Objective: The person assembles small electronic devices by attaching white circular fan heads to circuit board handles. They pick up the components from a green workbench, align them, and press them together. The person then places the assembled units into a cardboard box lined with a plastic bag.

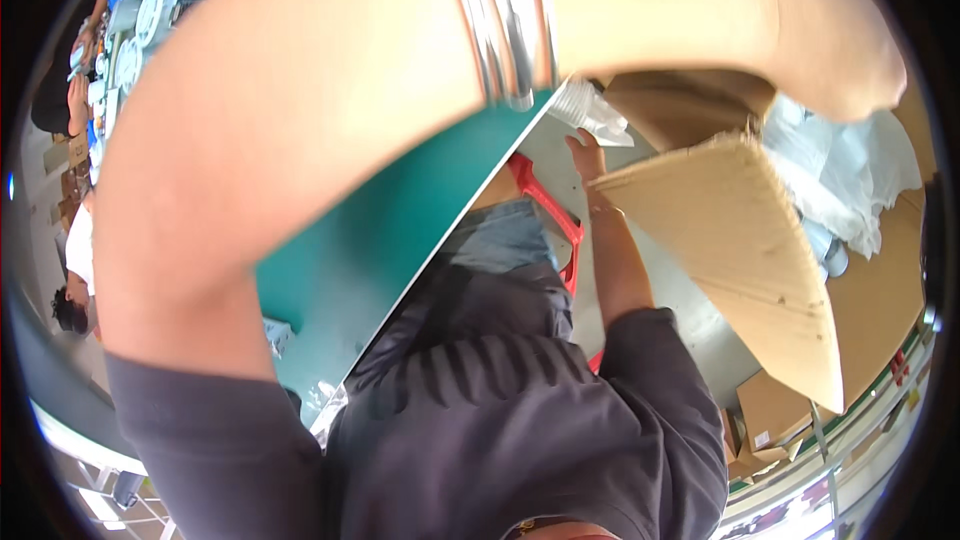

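Note:
My left arm arches across the top of the view, with silver bangles (512, 25) on it. At the upper right my left hand (845, 50) is over an open cardboard box (740, 230), close to the crumpled clear plastic (850, 175) inside. Its fingers are blurred or hidden, so I cannot tell whether it grips anything. Hanging lower, my right hand (588, 155) is beside the box's near flap, its visible fingers apart and nothing seen in them. Just above those fingers lies a clear plastic piece (595, 115), possibly a bag or stacked cups.
A green-topped table (370, 240) with a pale edge runs along my left. Light-blue machine-like units (165, 10) line its far end, where other people are. A red stool frame (560, 215) stands by my legs. More cardboard boxes (770, 410) sit at the lower right.

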`<state>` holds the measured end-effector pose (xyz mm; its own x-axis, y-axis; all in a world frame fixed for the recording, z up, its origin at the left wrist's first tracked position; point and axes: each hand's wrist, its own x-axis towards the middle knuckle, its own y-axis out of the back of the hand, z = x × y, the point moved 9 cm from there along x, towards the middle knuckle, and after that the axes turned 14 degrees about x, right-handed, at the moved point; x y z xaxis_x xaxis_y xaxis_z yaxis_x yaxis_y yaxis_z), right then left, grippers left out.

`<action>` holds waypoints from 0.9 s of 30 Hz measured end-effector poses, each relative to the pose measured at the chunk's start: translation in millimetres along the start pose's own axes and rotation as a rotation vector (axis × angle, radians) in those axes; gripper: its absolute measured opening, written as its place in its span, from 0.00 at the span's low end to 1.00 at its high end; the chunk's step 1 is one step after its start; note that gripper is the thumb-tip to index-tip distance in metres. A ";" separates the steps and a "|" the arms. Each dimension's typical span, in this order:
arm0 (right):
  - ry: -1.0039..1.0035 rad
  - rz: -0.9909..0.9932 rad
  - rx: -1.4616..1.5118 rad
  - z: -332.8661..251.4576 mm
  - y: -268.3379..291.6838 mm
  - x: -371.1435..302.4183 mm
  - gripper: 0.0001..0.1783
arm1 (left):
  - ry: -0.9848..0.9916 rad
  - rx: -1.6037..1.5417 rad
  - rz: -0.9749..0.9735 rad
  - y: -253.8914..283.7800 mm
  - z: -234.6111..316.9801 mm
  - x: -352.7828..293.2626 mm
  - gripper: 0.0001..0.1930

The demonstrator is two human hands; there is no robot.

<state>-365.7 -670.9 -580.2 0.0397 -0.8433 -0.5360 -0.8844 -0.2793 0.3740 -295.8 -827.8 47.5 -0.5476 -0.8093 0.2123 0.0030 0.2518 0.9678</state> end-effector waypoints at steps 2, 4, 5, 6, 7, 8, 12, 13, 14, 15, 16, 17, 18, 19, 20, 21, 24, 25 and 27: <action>-0.082 0.010 -0.122 -24.1 -15.8 0.4 0.16 | 0.017 -0.011 0.018 -7.2 -11.2 -12.3 0.09; -0.030 -0.018 -0.207 -55.0 -26.9 -6.1 0.16 | 0.035 -0.023 0.018 -10.3 -23.5 -21.7 0.09; -0.025 -0.010 -0.234 -57.9 -26.1 -7.1 0.15 | 0.016 -0.043 0.021 -12.9 -25.9 -20.5 0.08; -0.021 -0.004 -0.255 -60.7 -23.5 -6.7 0.15 | -0.003 -0.053 0.023 -15.0 -28.7 -17.1 0.08; -0.027 0.022 -0.269 -57.4 -18.2 -4.5 0.15 | -0.035 -0.072 0.032 -16.1 -27.5 -12.0 0.08; -0.029 0.037 -0.275 -55.9 -16.1 0.9 0.15 | -0.066 -0.090 0.036 -17.8 -27.0 -7.4 0.07; -0.015 0.051 -0.312 -59.5 -18.7 23.1 0.14 | -0.148 -0.126 0.031 -24.0 -30.2 0.3 0.06; -0.016 0.052 -0.321 -58.0 -17.7 29.1 0.14 | -0.179 -0.139 0.033 -27.6 -31.4 5.2 0.06; -0.016 0.052 -0.330 -57.0 -17.4 35.4 0.14 | -0.196 -0.163 0.031 -31.0 -33.0 5.9 0.06; -0.018 0.054 -0.342 -55.7 -16.5 40.6 0.14 | -0.212 -0.182 0.029 -33.9 -34.3 5.8 0.06; -0.016 0.049 -0.343 -56.1 -17.5 45.1 0.14 | -0.223 -0.200 0.021 -35.7 -33.9 5.8 0.05; -0.011 0.046 -0.345 -58.1 -18.3 49.3 0.13 | -0.234 -0.211 0.010 -34.6 -32.5 5.4 0.05; -0.005 0.045 -0.349 -60.4 -17.8 53.7 0.13 | -0.239 -0.229 0.003 -31.6 -30.3 4.8 0.05; -0.001 0.039 -0.358 -60.6 -18.9 59.0 0.13 | -0.237 -0.250 0.005 -30.4 -27.6 2.6 0.05; -0.010 0.043 -0.357 -59.7 -17.0 63.8 0.13 | -0.235 -0.287 0.023 -29.9 -24.2 4.0 0.05; -0.021 0.048 -0.352 -60.0 -17.1 68.9 0.13 | -0.223 -0.328 0.046 -28.1 -23.5 6.0 0.05; -0.041 0.047 -0.350 -61.7 -20.0 81.9 0.12 | -0.122 -0.541 0.315 -22.9 -34.0 2.7 0.07; -0.051 0.056 -0.349 -61.1 -19.0 86.0 0.12 | -0.095 -0.601 0.403 -24.0 -37.6 1.4 0.08; -0.066 0.051 -0.352 -63.9 -22.8 93.5 0.12 | -0.074 -0.599 0.430 -23.9 -39.4 0.3 0.09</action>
<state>-312.1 -772.8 -590.5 -0.0406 -0.8322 -0.5531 -0.6695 -0.3883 0.6333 -263.1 -855.0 29.7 -0.4504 -0.6612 0.6000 0.6746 0.1882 0.7138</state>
